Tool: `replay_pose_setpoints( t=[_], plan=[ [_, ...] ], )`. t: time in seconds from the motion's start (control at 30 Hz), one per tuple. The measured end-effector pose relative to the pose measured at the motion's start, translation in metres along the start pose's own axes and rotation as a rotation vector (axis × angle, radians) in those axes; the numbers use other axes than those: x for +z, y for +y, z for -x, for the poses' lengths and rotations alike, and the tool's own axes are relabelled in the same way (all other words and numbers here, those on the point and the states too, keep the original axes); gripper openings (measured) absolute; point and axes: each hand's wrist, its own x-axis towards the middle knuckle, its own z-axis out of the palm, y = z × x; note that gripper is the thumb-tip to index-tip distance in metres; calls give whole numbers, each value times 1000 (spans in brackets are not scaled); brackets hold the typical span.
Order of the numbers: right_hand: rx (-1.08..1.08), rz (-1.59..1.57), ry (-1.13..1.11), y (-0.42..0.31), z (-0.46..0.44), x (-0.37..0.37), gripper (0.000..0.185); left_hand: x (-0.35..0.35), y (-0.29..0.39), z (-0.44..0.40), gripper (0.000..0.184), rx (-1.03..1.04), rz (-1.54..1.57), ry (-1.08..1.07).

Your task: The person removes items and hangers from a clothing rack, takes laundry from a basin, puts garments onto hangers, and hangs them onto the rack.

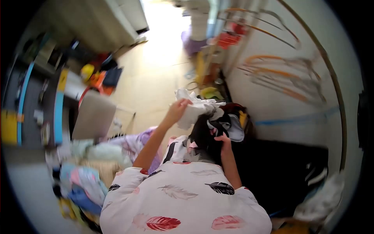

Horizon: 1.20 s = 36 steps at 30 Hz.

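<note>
Near the middle of the head view, my left hand point(179, 110) is closed on a white cloth point(194, 111) with ruffled edges. Lower and to the right, my right hand point(223, 141) grips a black garment point(204, 132) that hangs against my front. The white cloth lies partly over the upper part of the black one. A grey-white piece of fabric point(235, 128) shows just right of the black garment. Small pink patches show among the dark folds.
Piled clothes point(83, 179) lie at the lower left, beside a chair point(94, 115). Hangers point(280, 74) hang at the wall on the right. Below them is a large black surface point(276, 175). Shelves point(35, 105) stand at the far left. Beyond my hands the floor point(152, 78) is bright.
</note>
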Motion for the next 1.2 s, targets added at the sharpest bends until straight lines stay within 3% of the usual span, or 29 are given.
replay_pose_setpoints(
  t=[0.03,0.07,0.13,0.17,0.2,0.23,0.27,0.3,0.4,0.47,0.5,0.57,0.6,0.7,0.77,0.8,0.83,0.87,0.9,0.93,0.97,1.03,1.07,1.13,1.17,1.2],
  plan=[
    [61,12,-48,-2,-5,10,33,2,-6,23,28,-76,6,49],
    [131,37,-62,-2,-9,24,34,9,-32,42,27,105,-22,177],
    [243,175,-177,0,-13,49,36,26,-58,86,30,-48,35,272],
    [266,268,-248,5,-14,58,39,26,-46,110,42,-251,44,257],
    [325,446,-360,12,-22,50,47,21,-22,136,60,-357,269,198],
    [393,527,-324,17,-16,62,48,28,-35,154,75,-189,420,233],
    [449,606,-400,18,-10,72,54,24,-19,176,84,-134,134,287],
    [500,676,-477,20,-7,76,59,24,-13,191,92,98,16,325],
    [584,703,-893,31,0,95,46,17,13,243,83,39,21,388],
    [555,682,-1116,42,13,124,37,10,16,271,62,-147,-37,338],
    [536,663,-1269,50,19,136,35,5,23,286,62,-153,-30,373],
    [588,681,-1351,67,41,169,35,-4,33,316,46,-162,-93,401],
    [615,687,-1410,78,52,185,35,-1,17,331,39,-19,-7,535],
    [658,782,-1501,107,94,231,35,-17,47,405,34,-37,188,646],
    [241,950,-1768,129,132,280,34,-15,44,455,31,57,158,787],
    [-115,1161,-1865,136,156,302,36,-11,41,482,32,119,296,913],
    [-533,1281,-1764,145,190,319,24,-4,38,509,32,184,435,1039],
    [-505,1256,-1817,161,209,324,24,3,35,534,33,278,370,1170],
    [-391,716,-1961,176,226,327,21,10,33,559,34,371,289,1297],
    [-245,176,-2002,190,240,327,20,17,37,586,35,490,406,1355],
    [-75,-347,-1942,200,253,332,20,32,33,614,40,492,326,1470],
    [384,-690,-2380,201,271,360,56,65,-1,660,47,626,120,1736],
    [436,-728,-2379,201,284,370,56,69,14,678,47,693,41,1864],
    [759,-645,-2331,204,307,385,45,70,38,702,48,816,-174,2056],
    [792,-663,-2328,207,316,393,45,66,51,712,48,878,-276,2133],
    [1001,-665,-2264,211,325,400,32,60,65,720,49,922,-384,2196]
  ],
)
